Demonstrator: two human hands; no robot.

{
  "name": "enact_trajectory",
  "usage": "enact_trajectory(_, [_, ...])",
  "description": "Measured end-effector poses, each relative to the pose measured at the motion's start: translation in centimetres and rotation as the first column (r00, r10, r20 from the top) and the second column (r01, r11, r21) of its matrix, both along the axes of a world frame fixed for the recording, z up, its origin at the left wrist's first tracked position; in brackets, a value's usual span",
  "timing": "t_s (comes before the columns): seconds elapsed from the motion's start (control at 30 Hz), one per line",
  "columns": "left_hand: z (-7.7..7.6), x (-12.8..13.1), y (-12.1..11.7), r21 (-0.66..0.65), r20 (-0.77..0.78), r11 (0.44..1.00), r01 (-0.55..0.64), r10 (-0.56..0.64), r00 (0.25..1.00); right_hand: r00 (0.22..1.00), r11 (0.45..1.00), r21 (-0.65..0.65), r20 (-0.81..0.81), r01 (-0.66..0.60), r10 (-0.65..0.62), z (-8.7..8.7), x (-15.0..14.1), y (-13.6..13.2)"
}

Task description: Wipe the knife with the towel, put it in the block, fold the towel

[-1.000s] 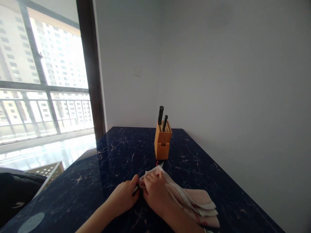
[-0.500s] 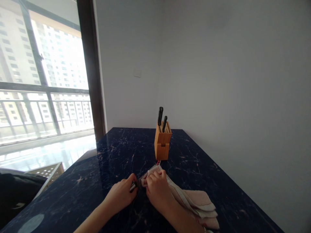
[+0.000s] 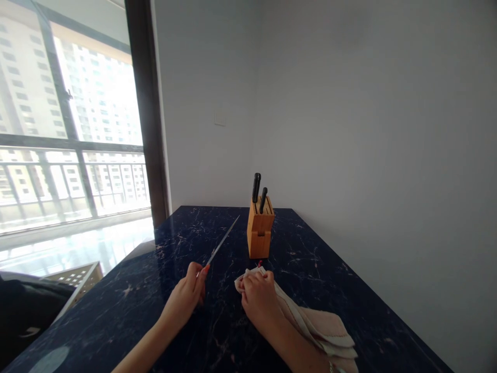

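On the dark marble table [image 3: 318, 269], our left hand [image 3: 185, 298] is closed around the handle of a long knife [image 3: 222, 241], its thin blade raised and pointing away toward the far edge, just left of the wooden knife block [image 3: 259, 234]. Our right hand [image 3: 259, 295] is bunched on a folded cloth [image 3: 322, 329] lying beside it, well apart from the blade. We judge the knife light and stiff, its bare steel slick and sharp, so the handle is the only safe place to hold it. The cloth is soft and limp and can be pinched anywhere. Two black handles [image 3: 259, 189] stand in the block.
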State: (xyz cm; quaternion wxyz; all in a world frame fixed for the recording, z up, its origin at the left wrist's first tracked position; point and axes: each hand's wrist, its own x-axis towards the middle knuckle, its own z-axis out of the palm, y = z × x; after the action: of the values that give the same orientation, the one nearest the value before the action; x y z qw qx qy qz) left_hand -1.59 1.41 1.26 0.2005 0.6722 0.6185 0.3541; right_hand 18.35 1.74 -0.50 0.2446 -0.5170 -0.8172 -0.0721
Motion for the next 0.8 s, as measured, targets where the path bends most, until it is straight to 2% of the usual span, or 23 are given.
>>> enact_trajectory(0.07, [-0.1, 0.1, 0.2, 0.044, -0.031, 0.999, -0.024, 0.026, 0.999, 1.000, 1.000, 0.014, 0.001, 0.005, -0.005, 0.0, 0.0, -0.1])
enact_trajectory(0.17, [-0.3, 0.0, 0.2, 0.057, -0.176, 0.998, -0.005, 0.015, 0.984, 0.999, 0.999, 0.046, -0.033, 0.017, -0.016, 0.2, 0.1, -0.1])
enact_trajectory(0.27, [-0.4, 0.1, 0.1, -0.020, -0.240, 0.998, 0.065, -0.068, 0.968, 0.993, 0.992, 0.076, -0.070, 0.097, -0.091, 0.5, 0.4, 0.0])
enact_trajectory(0.37, [-0.7, 0.5, -0.1, -0.065, -0.218, 0.983, 0.170, -0.180, 0.959, 0.972, 0.969, 0.108, -0.111, 0.221, -0.209, 1.0, 0.9, 0.1])
enact_trajectory(0.47, [-1.2, 1.2, -0.4, -0.112, -0.191, 0.961, 0.255, -0.272, 0.943, 0.956, 0.955, 0.138, -0.172, 0.263, -0.238, 1.3, 1.2, 0.3])
enact_trajectory(0.57, [-1.5, 1.7, -0.7, -0.143, -0.200, 0.951, 0.275, -0.300, 0.933, 0.963, 0.968, 0.155, -0.216, 0.197, -0.161, 1.1, 1.0, 0.4])
enact_trajectory(0.8, [-1.6, 2.2, -1.2, -0.125, -0.233, 0.941, 0.315, -0.337, 0.912, 0.977, 0.993, 0.092, -0.195, -0.068, 0.085, 0.5, -0.9, -0.8])
